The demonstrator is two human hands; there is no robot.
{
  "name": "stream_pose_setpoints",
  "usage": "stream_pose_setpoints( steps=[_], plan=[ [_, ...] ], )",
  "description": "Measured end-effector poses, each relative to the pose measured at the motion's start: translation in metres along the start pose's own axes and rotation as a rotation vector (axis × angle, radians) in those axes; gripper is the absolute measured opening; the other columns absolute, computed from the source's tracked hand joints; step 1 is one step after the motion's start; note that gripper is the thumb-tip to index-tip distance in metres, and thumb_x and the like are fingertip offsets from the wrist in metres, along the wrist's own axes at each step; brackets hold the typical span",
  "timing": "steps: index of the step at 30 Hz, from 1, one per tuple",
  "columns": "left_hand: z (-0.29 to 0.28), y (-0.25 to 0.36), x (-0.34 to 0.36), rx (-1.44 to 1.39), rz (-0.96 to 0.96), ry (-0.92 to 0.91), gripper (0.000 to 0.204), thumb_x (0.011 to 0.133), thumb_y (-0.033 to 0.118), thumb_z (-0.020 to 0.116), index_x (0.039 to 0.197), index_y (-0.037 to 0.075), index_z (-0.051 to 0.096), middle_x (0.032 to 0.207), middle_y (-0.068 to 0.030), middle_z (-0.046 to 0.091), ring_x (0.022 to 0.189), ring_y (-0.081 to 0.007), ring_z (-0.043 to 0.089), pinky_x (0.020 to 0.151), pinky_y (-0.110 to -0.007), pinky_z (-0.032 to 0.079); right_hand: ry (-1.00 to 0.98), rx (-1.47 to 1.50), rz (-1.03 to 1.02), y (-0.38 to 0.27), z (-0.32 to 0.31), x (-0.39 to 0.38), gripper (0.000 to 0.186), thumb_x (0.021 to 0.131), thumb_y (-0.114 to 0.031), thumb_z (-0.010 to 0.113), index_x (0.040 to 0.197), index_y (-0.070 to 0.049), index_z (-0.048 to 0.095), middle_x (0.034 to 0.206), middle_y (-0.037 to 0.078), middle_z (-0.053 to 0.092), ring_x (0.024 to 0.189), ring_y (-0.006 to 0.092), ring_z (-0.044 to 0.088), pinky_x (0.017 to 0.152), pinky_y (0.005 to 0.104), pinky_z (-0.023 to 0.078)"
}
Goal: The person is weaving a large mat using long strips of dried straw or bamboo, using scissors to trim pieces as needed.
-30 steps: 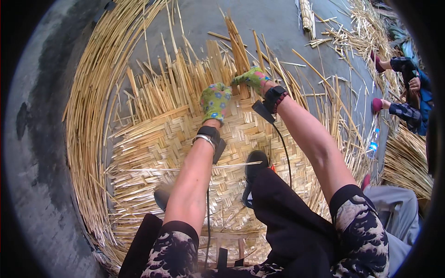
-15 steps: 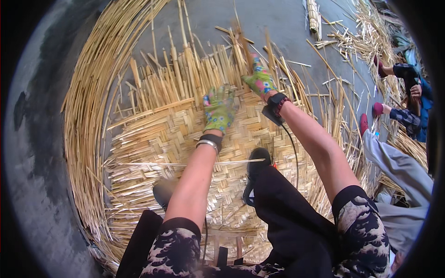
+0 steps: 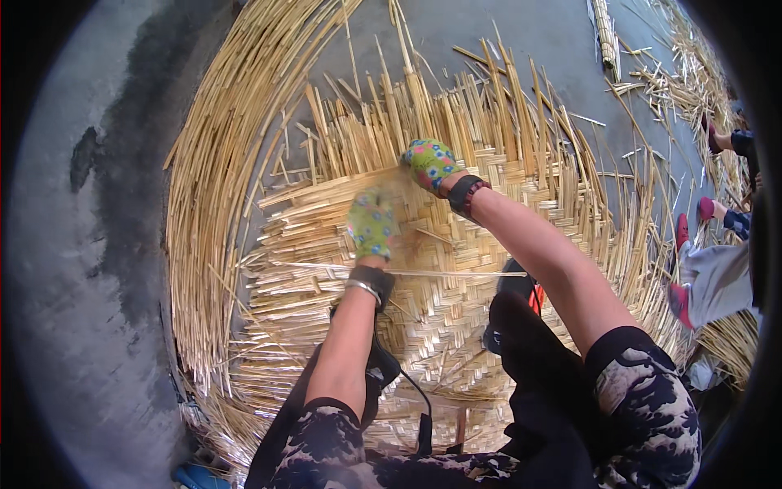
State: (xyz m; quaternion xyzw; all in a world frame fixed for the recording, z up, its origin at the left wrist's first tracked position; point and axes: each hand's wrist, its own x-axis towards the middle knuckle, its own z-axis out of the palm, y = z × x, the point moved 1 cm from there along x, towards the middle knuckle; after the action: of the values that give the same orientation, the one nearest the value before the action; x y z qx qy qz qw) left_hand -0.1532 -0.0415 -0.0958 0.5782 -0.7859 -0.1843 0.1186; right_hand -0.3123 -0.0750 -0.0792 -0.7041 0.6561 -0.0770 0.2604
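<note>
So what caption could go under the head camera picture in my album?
A tan woven mat, the flowery-gloved right hand at its unwoven strips, the flowery-gloved left hand a blur.

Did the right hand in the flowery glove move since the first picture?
Yes, left: the right hand is now farther from the strip bundle on the floor.
</note>
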Motion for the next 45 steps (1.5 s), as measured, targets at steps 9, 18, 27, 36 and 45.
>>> stream_pose_setpoints(
  steps=[9, 18, 27, 36, 45],
  plan=[
    [0.006, -0.005, 0.078, -0.124, -0.198, 0.023, 0.018, 0.070, 0.013, 0.058, 0.085, 0.005, 0.060, 0.086, -0.0141, 0.059, 0.081, -0.0281, 0.058, 0.071, -0.035, 0.046, 0.166, 0.113, 0.068, 0.007, 0.003, 0.001, 0.014, 0.072, -0.017, 0.053, 0.074, -0.007, 0.063, 0.071, 0.016, 0.060, 0.067, 0.0330, 0.057, 0.060, 0.0388, 0.045],
    [-0.005, 0.018, 0.099, -0.162, -0.236, -0.321, 0.035, 0.067, 0.022, 0.059, 0.089, -0.005, 0.057, 0.087, -0.0257, 0.058, 0.086, -0.0373, 0.056, 0.074, -0.039, 0.045, 0.232, 0.306, 0.103, 0.009, -0.008, -0.009, 0.024, 0.073, -0.027, 0.052, 0.069, -0.006, 0.062, 0.069, 0.016, 0.060, 0.066, 0.0312, 0.058, 0.059, 0.0385, 0.045],
    [0.034, -0.021, 0.102, -0.396, -0.366, -0.397, 0.047, 0.062, 0.035, 0.069, 0.084, -0.006, 0.060, 0.078, -0.0205, 0.061, 0.076, -0.0291, 0.059, 0.069, -0.033, 0.045, 0.192, 0.532, 0.347, 0.007, -0.011, -0.009, 0.018, 0.071, -0.016, 0.057, 0.085, -0.005, 0.061, 0.073, 0.014, 0.061, 0.067, 0.0254, 0.059, 0.061, 0.0319, 0.045],
    [0.040, -0.036, 0.080, -0.723, -0.191, -0.262, 0.032, 0.070, 0.024, 0.067, 0.090, -0.002, 0.062, 0.094, -0.0146, 0.062, 0.081, -0.0233, 0.060, 0.065, -0.031, 0.049, 0.078, 0.503, 0.216, 0.030, 0.014, 0.001, 0.019, 0.071, -0.018, 0.059, 0.085, -0.006, 0.065, 0.076, 0.012, 0.062, 0.071, 0.0215, 0.060, 0.065, 0.0293, 0.046],
    [0.035, -0.043, 0.039, -1.247, -0.592, 0.180, 0.014, 0.071, -0.003, 0.062, 0.084, 0.001, 0.064, 0.079, -0.0063, 0.064, 0.065, -0.0103, 0.059, 0.052, -0.019, 0.048, -0.063, 0.019, -0.025, -0.008, -0.025, -0.023, 0.046, 0.076, -0.006, 0.050, 0.121, -0.014, 0.046, 0.100, 0.014, 0.059, 0.087, 0.0257, 0.059, 0.074, 0.0307, 0.045]
  ],
)
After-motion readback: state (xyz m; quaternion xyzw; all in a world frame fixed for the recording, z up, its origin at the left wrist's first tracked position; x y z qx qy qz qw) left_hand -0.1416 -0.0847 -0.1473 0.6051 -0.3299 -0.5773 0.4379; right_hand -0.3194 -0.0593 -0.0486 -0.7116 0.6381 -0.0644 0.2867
